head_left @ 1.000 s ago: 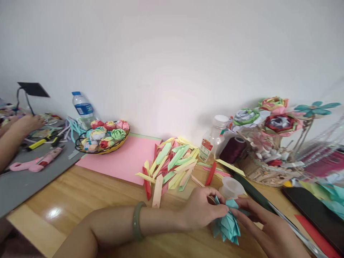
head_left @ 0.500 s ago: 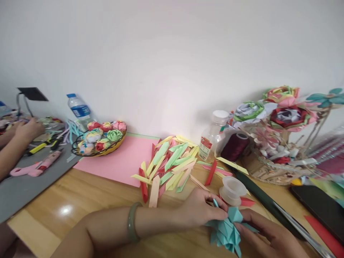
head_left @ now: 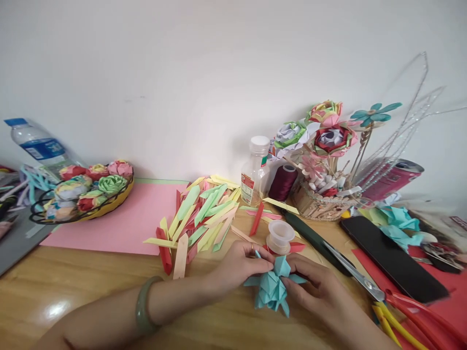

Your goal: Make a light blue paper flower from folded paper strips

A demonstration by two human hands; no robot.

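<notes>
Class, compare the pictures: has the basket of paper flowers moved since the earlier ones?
No: the basket still overlaps the same left part of the pink paper; only the camera's view has shifted.

The folded blue paper is partly hidden by the left hand and right hand; the grey mat is cut off at the left edge.

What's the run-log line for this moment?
left hand: pinching folded blue paper | right hand: pinching same piece | beyond: translucent spool | right: scissors | left: pile of folded strips
</notes>
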